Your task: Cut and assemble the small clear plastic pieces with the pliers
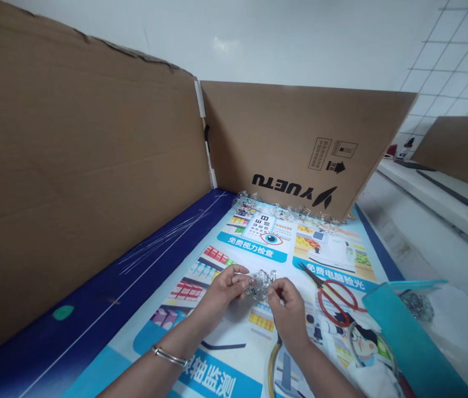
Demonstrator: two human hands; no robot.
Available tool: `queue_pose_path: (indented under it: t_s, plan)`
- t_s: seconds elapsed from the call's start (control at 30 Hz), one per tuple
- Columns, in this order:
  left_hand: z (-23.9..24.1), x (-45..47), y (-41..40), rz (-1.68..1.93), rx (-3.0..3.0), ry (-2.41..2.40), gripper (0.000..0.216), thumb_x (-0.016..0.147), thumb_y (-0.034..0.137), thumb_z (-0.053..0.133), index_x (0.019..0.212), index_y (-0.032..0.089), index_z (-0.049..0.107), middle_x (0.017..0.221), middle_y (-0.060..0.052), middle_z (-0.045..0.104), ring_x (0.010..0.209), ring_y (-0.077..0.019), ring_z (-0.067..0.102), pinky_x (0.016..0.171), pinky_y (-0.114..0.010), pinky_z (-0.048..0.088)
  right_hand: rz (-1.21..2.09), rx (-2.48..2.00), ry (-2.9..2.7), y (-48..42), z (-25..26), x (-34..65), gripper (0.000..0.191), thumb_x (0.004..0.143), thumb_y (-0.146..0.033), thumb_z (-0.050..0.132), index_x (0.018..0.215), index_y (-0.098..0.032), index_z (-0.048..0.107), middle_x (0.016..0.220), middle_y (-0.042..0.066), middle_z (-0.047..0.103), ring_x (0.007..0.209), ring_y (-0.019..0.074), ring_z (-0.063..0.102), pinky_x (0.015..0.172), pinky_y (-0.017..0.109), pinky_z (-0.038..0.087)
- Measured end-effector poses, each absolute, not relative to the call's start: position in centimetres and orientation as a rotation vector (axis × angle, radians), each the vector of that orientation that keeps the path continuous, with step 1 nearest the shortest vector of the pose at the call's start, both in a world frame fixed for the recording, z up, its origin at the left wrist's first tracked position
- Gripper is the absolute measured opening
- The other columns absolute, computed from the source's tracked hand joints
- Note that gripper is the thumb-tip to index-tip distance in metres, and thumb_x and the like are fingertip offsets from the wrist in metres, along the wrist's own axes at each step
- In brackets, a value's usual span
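Note:
Over the printed poster (234,331), I hold a small, shiny bundle of tangled silvery wire (261,284) between both hands. My left hand (230,287) pinches its left edge with thumb and fingertips; a metal bangle (170,356) circles that wrist. At the right edge of the bundle, my right hand (289,309) pinches with curled fingers. The wire is too fine to make out single strands. Scissors with red handles (336,301) lie right of my right hand, blades apart and pointing away to the left. Beneath my right forearm, yellow-handled pliers (275,359) are partly hidden.
Tall cardboard panels (93,127) stand to the left and at the back. More silvery wire bundles (287,213) line the back panel's foot. Thin straight wires (163,237) lie on the blue strip at left. A teal box-like piece (412,337) and a wire coil (416,305) sit right.

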State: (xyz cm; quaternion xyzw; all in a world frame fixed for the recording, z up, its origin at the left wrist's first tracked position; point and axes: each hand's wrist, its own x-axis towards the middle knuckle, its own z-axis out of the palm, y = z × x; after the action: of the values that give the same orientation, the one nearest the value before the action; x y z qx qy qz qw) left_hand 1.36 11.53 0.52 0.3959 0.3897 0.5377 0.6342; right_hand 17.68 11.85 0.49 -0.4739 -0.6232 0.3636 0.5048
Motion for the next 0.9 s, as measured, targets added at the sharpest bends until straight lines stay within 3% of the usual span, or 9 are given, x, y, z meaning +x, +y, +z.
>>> queue_pose_path:
  t_s: [0.3, 0.6, 0.9]
  plan:
    - [0.89, 1.42, 11.46, 1.251, 0.945, 0.912, 0.019, 0.075, 0.022, 0.062, 0.093, 0.017, 0.056, 0.077, 0.0, 0.054, 0.057, -0.0067, 0.044, 0.051, -0.018, 0.031, 0.86, -1.119, -1.531, 11.91, 0.24, 17.69, 0.006, 0.077, -0.018, 0.05, 0.071, -0.019, 0.048, 0.063, -0.004, 0.043, 0.057, 0.0102, 0.04, 0.055, 0.022, 0.036]
    - [0.64, 1.3, 11.8, 1.266, 0.956, 0.955, 0.023, 0.073, 0.027, 0.065, 0.091, 0.017, 0.055, 0.079, -0.003, 0.058, 0.069, -0.0122, 0.053, 0.06, -0.021, 0.038, 0.848, -1.111, -1.558, 11.76, 0.65, 17.67, 0.007, 0.076, -0.018, 0.05, 0.07, -0.019, 0.048, 0.062, -0.004, 0.044, 0.057, 0.0103, 0.04, 0.054, 0.022, 0.036]
    - [0.62, 1.36, 11.79, 1.292, 0.989, 0.985, 0.018, 0.074, 0.021, 0.062, 0.09, 0.017, 0.054, 0.075, 0.0, 0.055, 0.067, -0.0107, 0.052, 0.062, -0.021, 0.039, 0.83, -1.1, -1.588, 11.66, 0.89, 17.62, 0.007, 0.075, -0.017, 0.05, 0.068, -0.019, 0.048, 0.062, -0.004, 0.042, 0.057, 0.0102, 0.04, 0.055, 0.022, 0.035]
